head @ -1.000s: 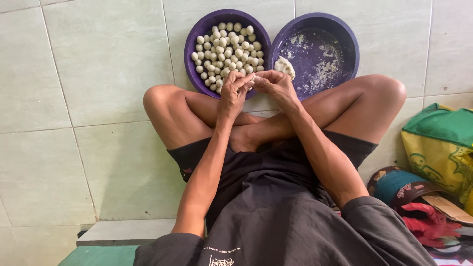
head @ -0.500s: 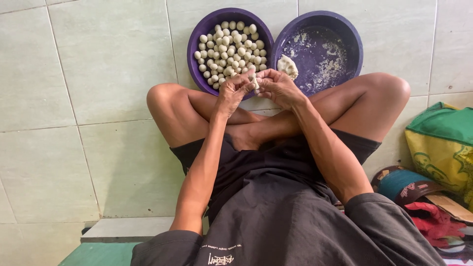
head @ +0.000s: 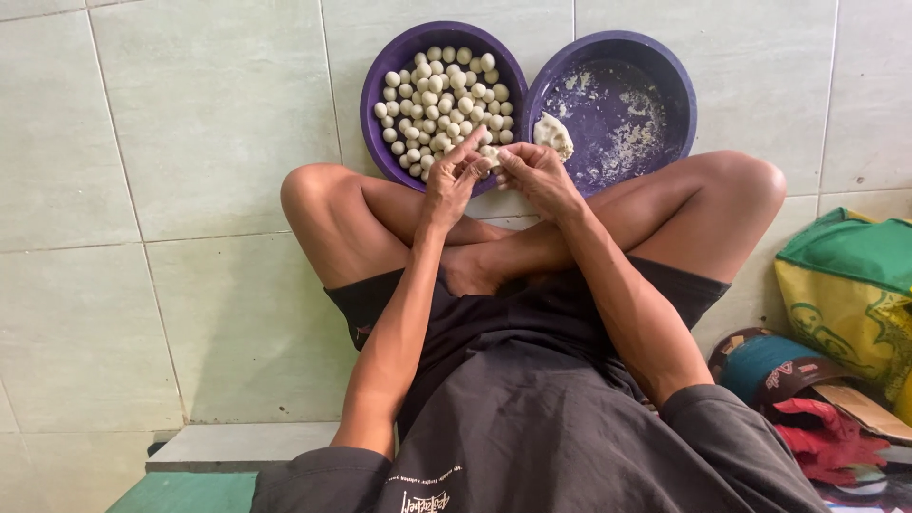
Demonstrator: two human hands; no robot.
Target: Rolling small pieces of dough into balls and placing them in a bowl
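I sit cross-legged on a pale tiled floor. My left hand (head: 452,176) and my right hand (head: 534,174) meet above my shins and pinch a small piece of whitish dough (head: 490,154) between their fingertips. Just beyond them stands a purple bowl (head: 376,80) filled with several small dough balls (head: 442,95). To its right a second purple bowl (head: 665,81) holds a lump of dough (head: 552,132) at its near left rim and floury smears.
A yellow and green woven bag (head: 850,285) lies at the right edge. Near it sit a round teal object (head: 760,366) and red cloth (head: 822,437). A low white and green ledge (head: 223,451) runs along the bottom left.
My hands have stayed together at the bowls' near edge, working the small dough piece; the fingers shifted slightly. The view has drifted a little.
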